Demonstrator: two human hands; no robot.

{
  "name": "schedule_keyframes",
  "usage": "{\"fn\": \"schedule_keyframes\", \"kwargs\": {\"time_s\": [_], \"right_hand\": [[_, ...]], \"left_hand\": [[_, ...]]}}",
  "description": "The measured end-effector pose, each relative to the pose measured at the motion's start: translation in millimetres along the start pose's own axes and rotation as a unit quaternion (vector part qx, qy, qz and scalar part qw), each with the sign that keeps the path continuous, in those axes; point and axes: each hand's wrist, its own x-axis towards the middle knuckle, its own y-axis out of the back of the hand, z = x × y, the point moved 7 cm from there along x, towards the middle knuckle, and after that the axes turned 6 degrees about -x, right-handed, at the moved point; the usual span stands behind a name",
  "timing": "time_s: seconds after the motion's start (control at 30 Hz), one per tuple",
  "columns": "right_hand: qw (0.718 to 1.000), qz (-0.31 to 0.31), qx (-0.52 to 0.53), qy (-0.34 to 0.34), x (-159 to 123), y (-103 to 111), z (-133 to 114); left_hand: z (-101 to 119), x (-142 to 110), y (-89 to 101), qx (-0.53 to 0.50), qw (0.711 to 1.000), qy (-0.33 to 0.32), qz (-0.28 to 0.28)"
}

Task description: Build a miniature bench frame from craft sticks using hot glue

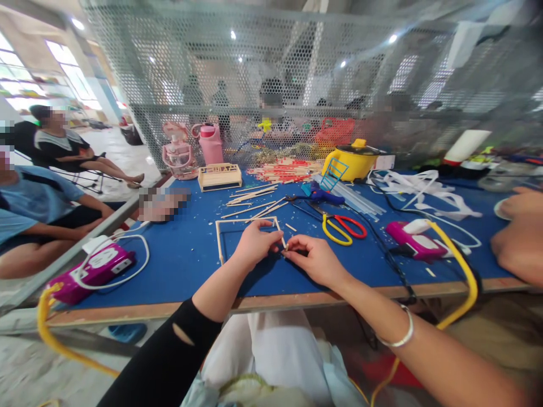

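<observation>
My left hand [254,246] rests on the blue table [178,265] and pinches the right side of a thin wooden stick frame [220,240] that lies flat. My right hand [316,260] meets it from the right, its fingertips pinching a small stick piece [286,247] at the frame's lower right corner. Both hands touch at the fingertips. A silver bangle sits on my right wrist, and a black sleeve covers my left arm.
Loose sticks [254,200], yellow-red scissors [341,226], a blue glue gun [322,195], a pink glue gun [409,237], a stick box [219,176], a yellow pot [352,160] and pink bottles [211,144] lie beyond. Another person's hand [520,237] is at right; people sit at left.
</observation>
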Motion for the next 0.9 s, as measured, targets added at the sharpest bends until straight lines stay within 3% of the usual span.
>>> {"fn": "schedule_keyframes", "kwargs": {"time_s": [0.4, 0.9], "right_hand": [[0.999, 0.034, -0.015, -0.015, -8.8, 3.1, -5.1], [0.999, 0.024, -0.024, -0.008, -7.3, 1.2, -7.6]], "left_hand": [[2.3, -0.8, 1.9, -0.007, 1.000, -0.015, 0.013], [2.4, -6.1, -0.8, 0.002, 1.000, -0.023, -0.004]]}}
